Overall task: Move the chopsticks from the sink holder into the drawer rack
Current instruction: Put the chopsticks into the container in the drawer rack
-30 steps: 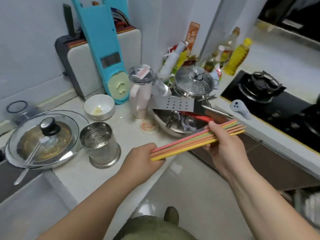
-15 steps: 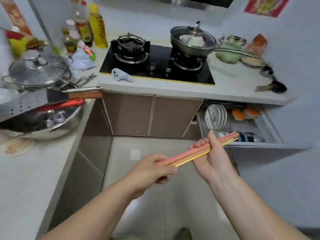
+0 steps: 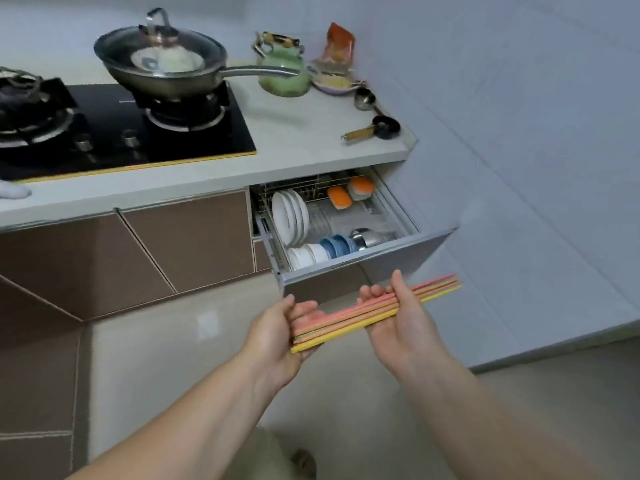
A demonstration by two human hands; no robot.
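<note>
A bundle of coloured chopsticks (image 3: pixel 349 315), pink, orange, green and yellow, lies level across both my palms just in front of the pulled-out drawer. My left hand (image 3: pixel 280 332) cradles the thick ends, fingers loosely curled under them. My right hand (image 3: pixel 398 317) holds the bundle near its middle, thumb on top, tips sticking out to the right. The drawer rack (image 3: pixel 398 216) is a wire basket with white plates, white and blue bowls, metal ware and orange-topped items. The sink holder is out of view.
Above the drawer runs the counter (image 3: pixel 311 147) with a gas hob (image 3: pixel 114 136), a lidded pan (image 3: pixel 162 64) with a long handle, a green kettle (image 3: pixel 285 74) and small ladles. Brown cabinet doors (image 3: pixel 138 251) stand left, a pale wall right, tiled floor below.
My view has swung right from the sink counter to the stove and open drawer. Both hands carried the chopsticks along, and the drawer is now close in front of them.
</note>
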